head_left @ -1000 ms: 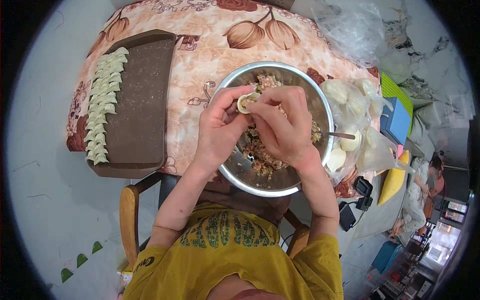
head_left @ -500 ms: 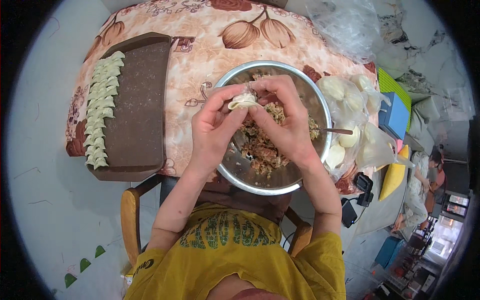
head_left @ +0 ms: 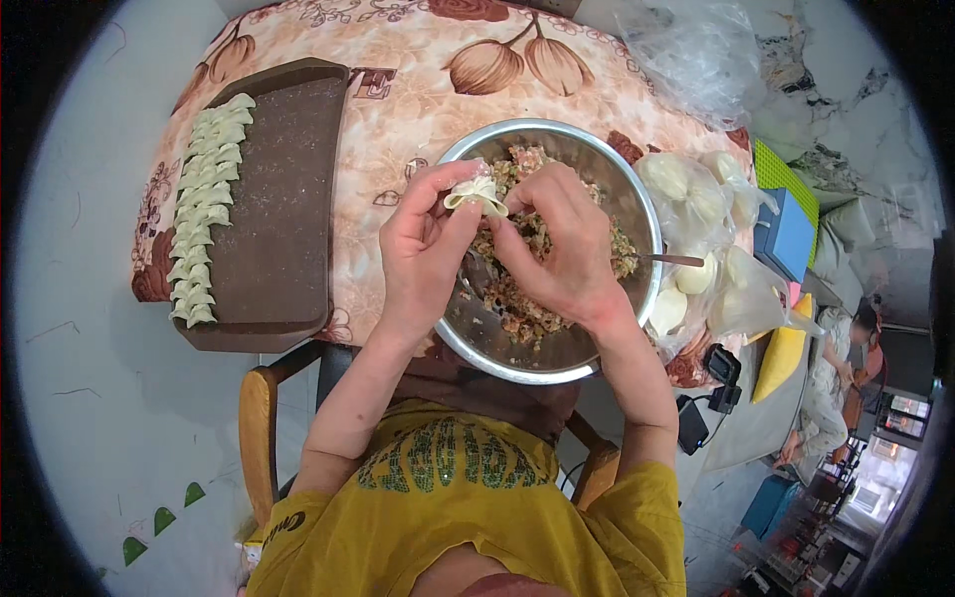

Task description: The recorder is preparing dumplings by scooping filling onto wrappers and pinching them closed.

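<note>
A pale, partly folded dumpling [head_left: 477, 195] is held up over the metal bowl [head_left: 649, 289]. My left hand [head_left: 423, 249] is closed on it, thumb in front and fingers behind. With thumb and forefinger, my right hand [head_left: 565, 247] pinches the dumpling's right edge. Below them the bowl holds chopped filling [head_left: 522, 308] of meat and greens, partly hidden by my hands. A spoon handle [head_left: 674, 260] sticks out over the bowl's right rim. To the left, a brown tray [head_left: 282, 199] carries a row of finished-looking dumplings [head_left: 207, 204] along its left side.
Clear plastic bags of round white dough pieces [head_left: 686, 204] lie right of the bowl. Behind them is a crumpled clear bag [head_left: 691, 60]. A blue box [head_left: 783, 234] and a yellow object [head_left: 781, 363] stand farther right. Another person [head_left: 826, 388] sits at the far right.
My right hand has shifted slightly right, from the dumpling's top to its right edge. The dumpling is tilted more, its fold turned toward me. More filling shows between my hands.
</note>
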